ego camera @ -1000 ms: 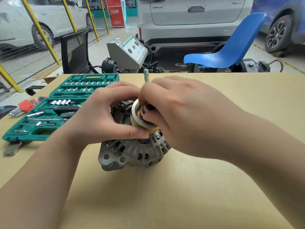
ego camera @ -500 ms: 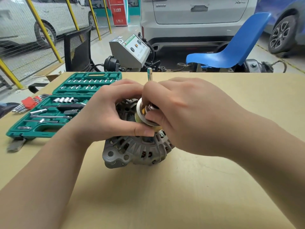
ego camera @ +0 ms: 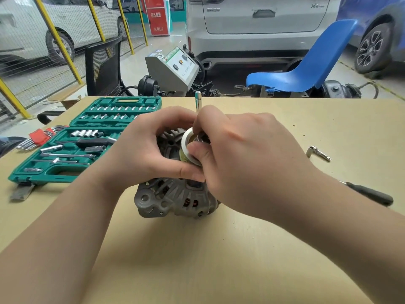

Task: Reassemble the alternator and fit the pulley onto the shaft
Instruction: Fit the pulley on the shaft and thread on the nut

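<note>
The grey alternator [ego camera: 173,198] stands on the tan table [ego camera: 197,260] with its pulley end up. A silver and brass pulley [ego camera: 186,148] sits on top of it. My left hand [ego camera: 144,150] grips the pulley from the left, thumb under its rim. My right hand [ego camera: 238,159] curls over the pulley's right side and pinches a small metal part at its centre. A shiny metal rod [ego camera: 198,102] sticks up just behind my right fingers. The shaft is hidden by my hands.
An open green socket set [ego camera: 87,141] lies at the left, with red-handled hex keys [ego camera: 39,137] beside it. A small socket adapter [ego camera: 317,152] and a black-handled tool [ego camera: 370,195] lie at the right. A blue chair [ego camera: 306,69] and a tester box [ego camera: 173,66] stand behind the table.
Both hands stay on the pulley; my right fingers have shifted slightly around its centre. The view has drifted a little.
</note>
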`<act>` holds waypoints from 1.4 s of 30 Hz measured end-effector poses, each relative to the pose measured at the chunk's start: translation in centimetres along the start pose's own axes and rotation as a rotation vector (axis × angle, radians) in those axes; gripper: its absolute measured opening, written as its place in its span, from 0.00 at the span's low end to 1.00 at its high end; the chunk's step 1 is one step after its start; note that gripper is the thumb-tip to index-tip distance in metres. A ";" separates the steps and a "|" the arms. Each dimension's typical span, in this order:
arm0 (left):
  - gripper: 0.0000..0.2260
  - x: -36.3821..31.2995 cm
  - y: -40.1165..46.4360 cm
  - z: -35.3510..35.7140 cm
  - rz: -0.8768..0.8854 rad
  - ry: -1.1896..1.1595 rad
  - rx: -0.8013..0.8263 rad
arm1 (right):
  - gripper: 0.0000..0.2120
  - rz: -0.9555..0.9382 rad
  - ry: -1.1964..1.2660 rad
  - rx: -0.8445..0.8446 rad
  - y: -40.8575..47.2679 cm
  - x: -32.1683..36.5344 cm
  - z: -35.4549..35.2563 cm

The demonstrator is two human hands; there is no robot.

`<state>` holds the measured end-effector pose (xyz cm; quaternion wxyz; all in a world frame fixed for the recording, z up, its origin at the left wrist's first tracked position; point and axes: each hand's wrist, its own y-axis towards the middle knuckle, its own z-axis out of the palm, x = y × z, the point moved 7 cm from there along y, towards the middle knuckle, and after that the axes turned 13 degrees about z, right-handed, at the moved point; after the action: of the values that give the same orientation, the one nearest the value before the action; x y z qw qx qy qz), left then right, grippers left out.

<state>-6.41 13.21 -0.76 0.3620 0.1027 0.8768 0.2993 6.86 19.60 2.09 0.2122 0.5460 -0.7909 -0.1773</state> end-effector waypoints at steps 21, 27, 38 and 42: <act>0.22 0.2 -0.4 -0.2 -0.030 -0.044 0.006 | 0.17 -0.200 -0.037 0.092 0.7 0.6 0.1; 0.21 0.4 -0.3 -0.3 -0.020 -0.062 0.002 | 0.18 -0.382 -0.105 0.099 0.6 1.1 -0.1; 0.21 0.0 0.0 0.3 0.031 0.105 0.077 | 0.08 -0.315 0.031 0.113 0.9 0.3 -0.9; 0.19 0.2 -0.1 0.3 0.037 0.131 0.064 | 0.22 -0.040 -0.038 0.054 0.5 -0.1 -1.2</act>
<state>-6.32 13.37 -1.08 0.2947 0.1103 0.9057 0.2839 7.17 19.78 3.35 0.1789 0.5637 -0.7882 -0.1702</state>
